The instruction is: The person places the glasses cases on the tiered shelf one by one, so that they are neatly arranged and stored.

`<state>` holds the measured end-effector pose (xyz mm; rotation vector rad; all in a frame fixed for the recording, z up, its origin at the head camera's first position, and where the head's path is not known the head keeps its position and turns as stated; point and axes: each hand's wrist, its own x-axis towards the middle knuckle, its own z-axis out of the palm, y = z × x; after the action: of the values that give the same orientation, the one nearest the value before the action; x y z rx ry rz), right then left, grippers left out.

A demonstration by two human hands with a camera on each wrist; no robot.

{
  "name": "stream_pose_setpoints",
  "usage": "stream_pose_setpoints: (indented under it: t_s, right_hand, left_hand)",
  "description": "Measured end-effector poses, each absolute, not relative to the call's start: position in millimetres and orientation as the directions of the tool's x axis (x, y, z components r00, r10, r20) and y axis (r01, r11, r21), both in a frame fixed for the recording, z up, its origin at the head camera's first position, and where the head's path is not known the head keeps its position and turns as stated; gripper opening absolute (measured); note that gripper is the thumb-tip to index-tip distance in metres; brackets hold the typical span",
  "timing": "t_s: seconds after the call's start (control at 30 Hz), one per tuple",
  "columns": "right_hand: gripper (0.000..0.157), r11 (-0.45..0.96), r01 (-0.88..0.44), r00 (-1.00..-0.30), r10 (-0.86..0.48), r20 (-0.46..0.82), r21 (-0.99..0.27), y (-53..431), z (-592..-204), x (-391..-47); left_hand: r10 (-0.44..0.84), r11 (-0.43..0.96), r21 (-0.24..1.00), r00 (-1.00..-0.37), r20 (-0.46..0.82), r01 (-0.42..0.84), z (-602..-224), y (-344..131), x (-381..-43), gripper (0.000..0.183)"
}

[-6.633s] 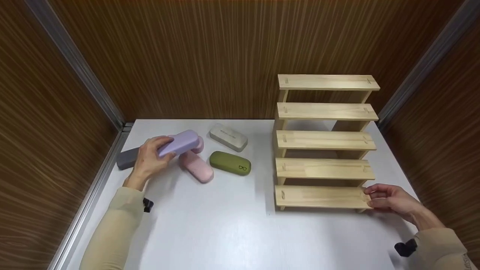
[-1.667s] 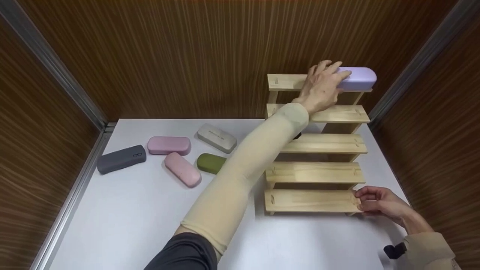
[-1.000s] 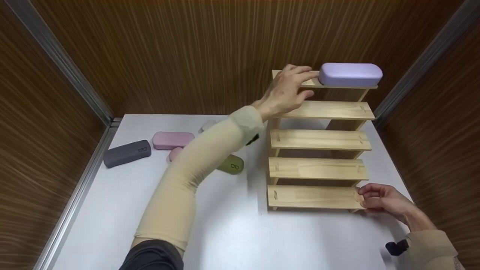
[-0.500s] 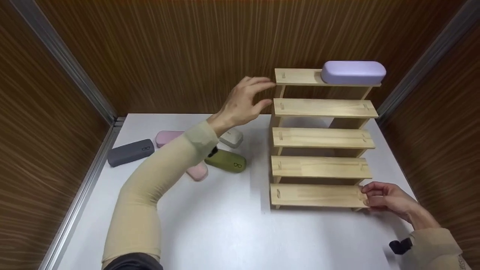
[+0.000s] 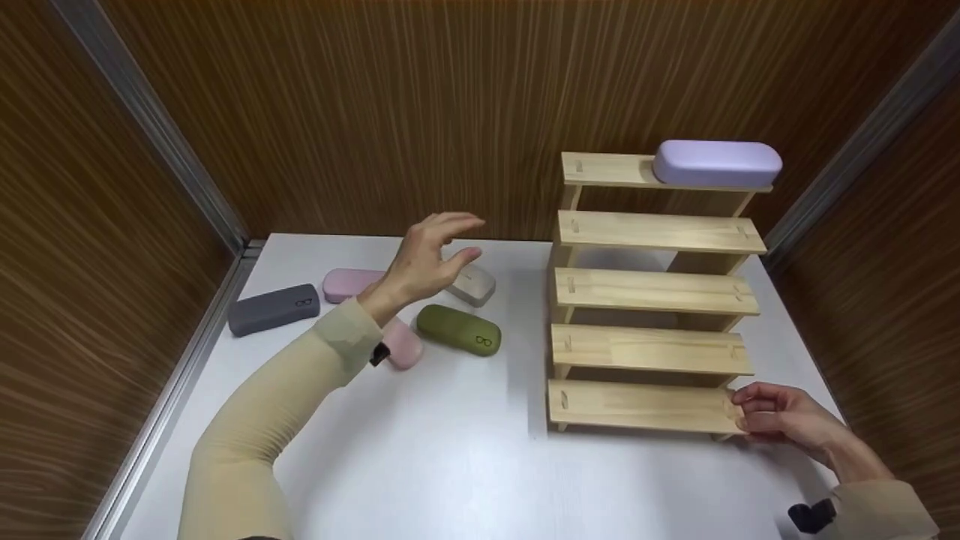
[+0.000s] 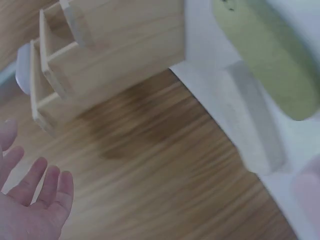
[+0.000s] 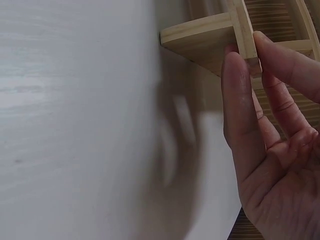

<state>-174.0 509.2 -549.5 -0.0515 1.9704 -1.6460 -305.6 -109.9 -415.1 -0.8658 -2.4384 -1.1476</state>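
Placement of lilac case (image 5: 718,164) atop rack (image 5: 656,291) complete, wide left hand (image 5: 420,259) back empty, bottom shelf (image 5: 641,406) pinched by right hand (image 5: 801,421).

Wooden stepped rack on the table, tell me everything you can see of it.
The wooden rack looks like pale, bare timber with visible grain. Five narrow, flat shelves rise like stairs toward the back wall, carried by side supports, with small joint marks near the shelf ends. It stands upright on the right of the white table. A lavender case sits toward its top right; the right hand pinches its lowest shelf's right end.
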Motion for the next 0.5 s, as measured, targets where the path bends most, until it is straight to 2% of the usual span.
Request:
stream_pose_setpoints:
  t_s: [0.5]
  right_hand:
    - [0.037, 0.253, 0.336, -0.845, -0.344, -0.409, -0.907, 507.9, -551.7, -173.3]
  left_hand:
    - [0.252, 0.505, 0.721, -0.88, 0.402, 0.474, -497.7, -167.2, -287.3, 0.041]
